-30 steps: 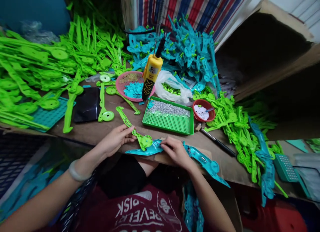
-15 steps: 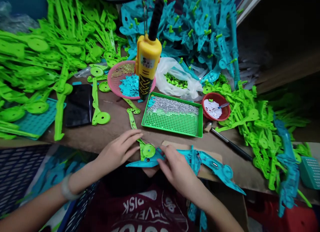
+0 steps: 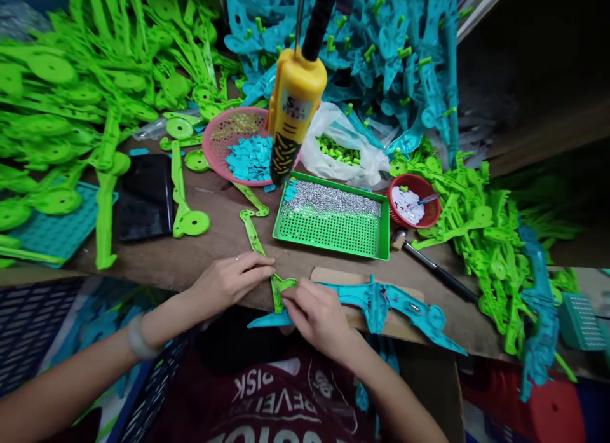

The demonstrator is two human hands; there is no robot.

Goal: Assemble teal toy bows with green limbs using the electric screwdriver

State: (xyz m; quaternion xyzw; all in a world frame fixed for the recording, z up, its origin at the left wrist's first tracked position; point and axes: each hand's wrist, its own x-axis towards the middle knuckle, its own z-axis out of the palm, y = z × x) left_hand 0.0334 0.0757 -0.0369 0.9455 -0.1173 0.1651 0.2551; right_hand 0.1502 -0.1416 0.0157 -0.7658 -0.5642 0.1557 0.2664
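Observation:
A blue bow-shaped plastic piece (image 3: 355,295) lies along the front edge of the table, partly on cardboard. Over its left end lies a jointed green plastic arm (image 3: 276,297) with a round disc, now mostly covered by my right hand. My right hand (image 3: 317,309) has its thumb and fingertips pressed together at that disc; whatever is between them is hidden. My left hand (image 3: 233,279) rests beside the arm, fingers stretched out side by side over its narrow strip, and the thumb lies below them.
A yellow hanging power tool (image 3: 296,106) hangs over a pink basket (image 3: 214,135) of blue bits. Behind my hands stands a green tray (image 3: 333,236) of small screws. A hammer (image 3: 441,271), a red basket (image 3: 398,217) and green and blue part piles surround the work spot.
My right hand has moved left and down onto the green disc, its fingers closing together there. My left hand has moved slightly, its fingers closer together. The view has shifted a little.

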